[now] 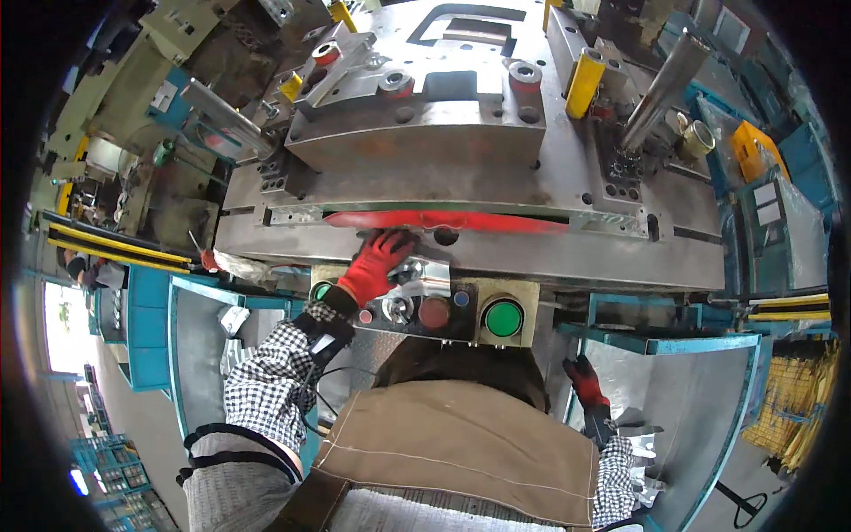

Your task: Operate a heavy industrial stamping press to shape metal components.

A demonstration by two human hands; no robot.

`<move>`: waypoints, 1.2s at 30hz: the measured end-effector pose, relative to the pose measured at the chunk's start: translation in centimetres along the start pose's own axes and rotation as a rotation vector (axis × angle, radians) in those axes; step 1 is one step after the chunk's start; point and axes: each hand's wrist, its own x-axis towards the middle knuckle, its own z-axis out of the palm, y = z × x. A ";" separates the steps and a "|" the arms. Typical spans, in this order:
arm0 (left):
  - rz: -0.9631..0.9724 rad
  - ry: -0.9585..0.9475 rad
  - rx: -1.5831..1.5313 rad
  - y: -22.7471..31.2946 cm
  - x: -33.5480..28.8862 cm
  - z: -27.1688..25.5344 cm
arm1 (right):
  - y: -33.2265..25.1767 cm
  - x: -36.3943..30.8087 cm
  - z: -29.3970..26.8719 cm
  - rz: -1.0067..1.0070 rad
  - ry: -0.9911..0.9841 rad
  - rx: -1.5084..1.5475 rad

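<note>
My left hand (377, 266), in a red glove with dark fingertips, reaches to the front edge of the steel press bed (550, 253). Its fingers lie stretched out, with no object visible in them. Right beside it is a shiny metal piece (430, 277) at the top of the control box (452, 332), which carries a large green button (503, 319) and a red button (433, 312). Lower right, my right hand (585, 383), gloved in red and black, hangs by the inner edge of the right-hand bin (691, 344). Its fingers point away from me, seemingly extended and holding nothing visible.
A large steel die (417, 146) stands on the bed behind a red strip (443, 219). Upright posts, one a steel pillar (660, 93), flank it. Formed metal parts (645, 461) lie in the right bin. A blue-framed bin (197, 346) stands at left, with pale pieces inside.
</note>
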 end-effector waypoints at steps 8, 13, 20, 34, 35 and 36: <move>-0.285 0.100 0.028 1.6 -4.7 -2.3 | 17.9 -9.3 -3.3 0.363 0.048 -0.049; -0.219 0.134 0.048 -0.1 -2.7 -1.4 | 21.6 -13.0 -0.3 0.335 0.121 0.145; -0.074 0.232 -0.508 3.2 -0.1 -0.8 | 18.4 -20.8 4.9 0.246 0.475 0.072; 0.881 -0.598 -0.897 28.6 -4.7 7.6 | 26.7 -51.2 44.6 0.767 0.806 0.509; 0.919 -0.644 -0.877 29.7 -5.2 8.3 | 28.0 -52.5 48.2 0.821 0.780 0.573; 0.939 -0.682 -0.869 30.5 -5.7 9.0 | 29.0 -54.0 50.8 0.876 0.748 0.614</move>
